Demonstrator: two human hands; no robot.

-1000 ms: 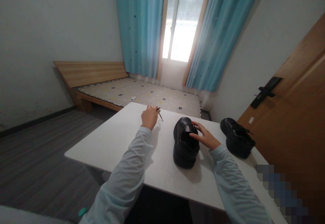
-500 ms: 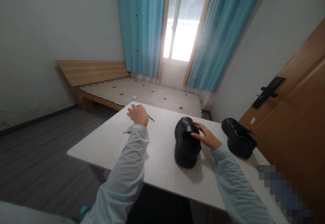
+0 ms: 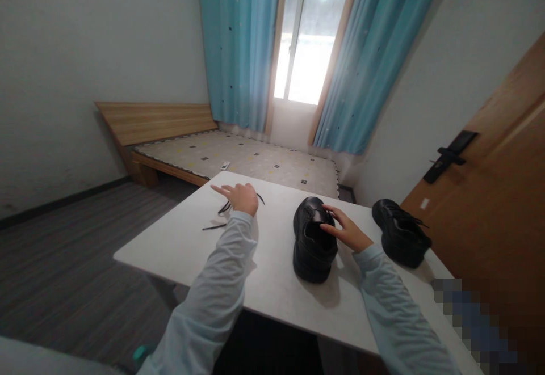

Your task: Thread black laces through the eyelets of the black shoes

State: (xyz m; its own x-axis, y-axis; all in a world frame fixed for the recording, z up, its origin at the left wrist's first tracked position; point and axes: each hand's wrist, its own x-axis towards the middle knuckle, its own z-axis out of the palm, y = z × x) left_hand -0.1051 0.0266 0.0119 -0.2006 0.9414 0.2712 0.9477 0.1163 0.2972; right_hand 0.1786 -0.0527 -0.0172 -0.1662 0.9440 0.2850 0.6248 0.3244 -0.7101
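A black shoe stands on the white table, its opening towards me. My right hand grips the right side of its upper, with the thumb at the opening and fingers near the eyelets. Over the table's far left part is my left hand, index finger stretched out to the left and the other fingers curled. A black shoelace shows in pieces below and around this hand; its middle is hidden under the hand. The laced second black shoe stands further right, untouched.
Beyond the table is a bed with a patterned mattress and a small white object on it. Blue curtains flank the window. A wooden door with a black handle is at the right.
My left hand has moved slightly right and nearer to me, its index finger now extended. The lace has shifted, and more of it shows. My right hand and both shoes look unchanged.
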